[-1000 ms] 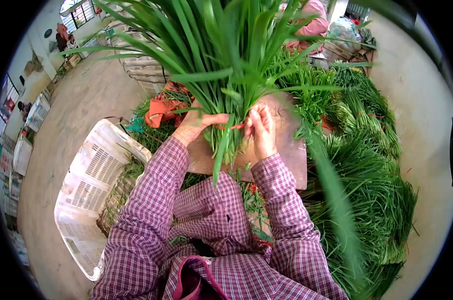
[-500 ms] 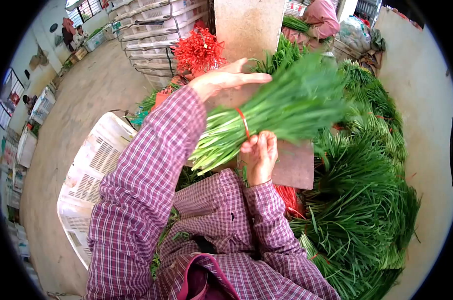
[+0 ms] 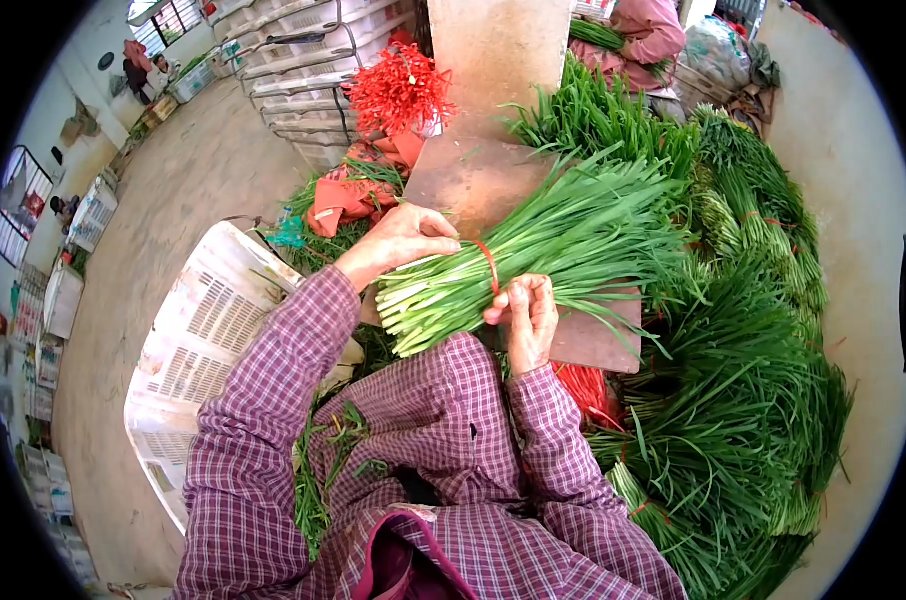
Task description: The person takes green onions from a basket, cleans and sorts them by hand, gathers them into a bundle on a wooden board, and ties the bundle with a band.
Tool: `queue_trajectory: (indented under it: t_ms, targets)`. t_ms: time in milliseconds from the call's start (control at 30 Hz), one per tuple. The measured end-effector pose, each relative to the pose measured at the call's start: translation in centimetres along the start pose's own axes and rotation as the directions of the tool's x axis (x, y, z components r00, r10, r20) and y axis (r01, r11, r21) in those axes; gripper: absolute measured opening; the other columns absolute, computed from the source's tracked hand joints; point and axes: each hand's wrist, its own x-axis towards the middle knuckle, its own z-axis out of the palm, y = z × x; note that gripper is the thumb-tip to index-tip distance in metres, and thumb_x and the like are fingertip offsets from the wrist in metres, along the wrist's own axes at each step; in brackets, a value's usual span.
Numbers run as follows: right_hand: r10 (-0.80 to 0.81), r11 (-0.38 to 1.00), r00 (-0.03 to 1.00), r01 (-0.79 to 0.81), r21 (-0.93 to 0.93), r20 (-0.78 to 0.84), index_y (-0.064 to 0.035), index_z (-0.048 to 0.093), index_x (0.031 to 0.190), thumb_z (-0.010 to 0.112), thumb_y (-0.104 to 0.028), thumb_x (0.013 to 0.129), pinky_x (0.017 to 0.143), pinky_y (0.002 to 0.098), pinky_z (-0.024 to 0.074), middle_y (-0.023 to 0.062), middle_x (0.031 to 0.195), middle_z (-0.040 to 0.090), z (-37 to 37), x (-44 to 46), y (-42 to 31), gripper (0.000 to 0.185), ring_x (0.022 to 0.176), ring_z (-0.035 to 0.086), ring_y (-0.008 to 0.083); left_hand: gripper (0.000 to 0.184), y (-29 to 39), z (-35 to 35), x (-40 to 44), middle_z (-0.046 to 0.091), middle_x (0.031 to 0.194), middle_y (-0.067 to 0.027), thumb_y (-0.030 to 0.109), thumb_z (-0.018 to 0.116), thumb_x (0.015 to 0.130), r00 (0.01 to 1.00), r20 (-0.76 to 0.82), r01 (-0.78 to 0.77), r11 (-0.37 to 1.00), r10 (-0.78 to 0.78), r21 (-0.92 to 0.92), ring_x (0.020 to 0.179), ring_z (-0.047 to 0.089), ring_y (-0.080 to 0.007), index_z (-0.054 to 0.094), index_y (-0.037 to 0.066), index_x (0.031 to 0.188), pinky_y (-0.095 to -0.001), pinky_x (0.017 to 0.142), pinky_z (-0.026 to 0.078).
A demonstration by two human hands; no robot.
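Note:
A thick bundle of garlic chives [image 3: 583, 235] lies across the brown board in front of me, pale stem ends to the left and green leaves to the right. A narrow red tie [image 3: 490, 265] circles its stems. My left hand [image 3: 405, 240] is over the upper side of the stems, fingertips brought together at the upper end of the tie. At the lower side, my right hand [image 3: 528, 315] pinches the tie between thumb and fingers. What lies between the left fingertips is hard to see.
Heaped chive bundles [image 3: 723, 400] line the right side. A white plastic crate [image 3: 203, 330] leans at my left. Red ties [image 3: 401, 90] stand in a bunch beyond the board [image 3: 598, 335], near stacked crates [image 3: 313, 70]. Another person [image 3: 653, 40] sits at the back right, holding chives.
My left hand has come down and back from above the leaves to the stems beside the tie. The chive bundle, blurred before, now rests still on the board. My right hand keeps its pinch.

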Motion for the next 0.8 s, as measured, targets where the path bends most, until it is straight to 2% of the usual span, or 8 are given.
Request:
queue_trajectory:
  t_ms: [267,333,400,533,600,667,733,800]
  targets:
    - [0.027,0.995,1.000,-0.027,-0.101,0.000,-0.0063,0.047,0.096,0.049,-0.014,0.098,0.054,0.0228,0.0484,0.0024,0.074,0.056,0.0,0.2,-0.7,0.009,0.059,0.057,0.0101,0.011,-1.8,-0.6,-2.0,0.065,0.080,-0.0018,0.017,0.065,0.089,0.941,-0.312,-0.134,0.700,-0.132,-0.701,0.084,0.066,-0.0160,0.061,0.009,0.095,-0.0334,0.077,0.052]
    - [0.052,0.995,0.998,-0.051,-0.091,0.017,-0.0063,0.046,0.095,0.050,-0.016,0.098,0.054,0.0228,0.0481,0.0023,0.074,0.056,-0.1,0.4,-0.7,0.011,0.058,0.057,0.0099,0.012,-4.9,-1.7,-2.8,0.066,0.086,-0.0042,0.016,0.064,0.090,0.943,-0.332,-0.316,0.309,0.001,-0.897,0.078,0.065,-0.0172,0.061,0.008,0.099,-0.0331,0.076,0.052]
    - [0.075,0.994,0.997,-0.074,-0.082,0.009,-0.0065,0.046,0.095,0.051,-0.018,0.098,0.054,0.0226,0.0476,0.0020,0.074,0.056,-0.1,0.5,-0.7,0.013,0.058,0.056,0.0096,0.010,-7.1,-2.3,-3.6,0.057,0.074,0.0007,0.011,0.066,0.087,0.913,-0.361,-0.358,0.050,-0.190,-0.932,0.059,0.051,-0.0109,0.061,0.010,0.096,-0.0277,0.057,0.045]
    - [0.051,0.994,0.998,-0.048,-0.098,0.028,-0.0072,0.047,0.095,0.052,-0.019,0.098,0.054,0.0220,0.0472,0.0015,0.074,0.056,-0.5,0.7,-0.4,0.013,0.058,0.057,0.0092,0.012,-9.9,-5.9,-7.0,0.053,0.071,0.0030,0.015,0.067,0.087,0.851,-0.434,-0.406,0.153,-0.297,-0.901,0.055,0.043,-0.0081,0.060,0.010,0.096,-0.0234,0.051,0.035]
    - [0.051,0.995,0.998,-0.048,-0.089,0.028,-0.0073,0.047,0.095,0.052,-0.019,0.097,0.054,0.0219,0.0471,0.0014,0.074,0.057,-0.4,0.8,-0.3,0.013,0.058,0.057,0.0091,0.021,-10.8,-8.6,-8.9,0.060,0.081,-0.0006,0.023,0.064,0.089,0.796,-0.566,-0.327,0.634,-0.216,-0.701,0.062,0.052,-0.0113,0.059,0.008,0.104,-0.0268,0.059,0.046]
    - [0.059,0.995,0.998,-0.057,-0.080,0.027,-0.0073,0.047,0.095,0.052,-0.019,0.097,0.055,0.0219,0.0471,0.0017,0.075,0.058,-0.2,1.0,-0.2,0.013,0.058,0.057,0.0093,0.046,-8.8,-8.7,-9.3,0.062,0.107,-0.0132,0.029,0.067,0.086,0.595,-0.796,0.069,0.994,-0.111,-0.087,0.093,0.060,-0.0244,0.054,0.003,0.121,-0.0361,0.084,0.049]
    - [0.034,0.992,0.999,-0.033,-0.120,0.008,-0.0055,0.049,0.092,0.052,-0.016,0.096,0.053,0.0221,0.0463,0.0022,0.072,0.058,0.5,1.5,-0.6,0.012,0.056,0.056,0.0088,0.077,-5.6,-6.6,-9.5,0.048,0.132,-0.0235,0.034,0.074,0.078,0.610,-0.696,0.195,0.779,0.379,0.596,0.123,0.046,-0.0346,0.041,-0.003,0.135,-0.0392,0.104,0.036]
    - [-0.029,0.922,0.999,0.043,-0.385,0.041,-0.0032,0.052,0.088,0.052,-0.013,0.095,0.049,0.0227,0.0452,0.0031,0.068,0.059,2.0,1.9,-2.6,0.012,0.053,0.055,0.0085,0.097,0.2,-2.5,-8.8,0.035,0.142,-0.0248,0.039,0.078,0.070,0.775,-0.471,0.045,0.707,0.421,0.706,0.132,0.034,-0.0379,0.029,-0.005,0.141,-0.0463,0.108,0.030]
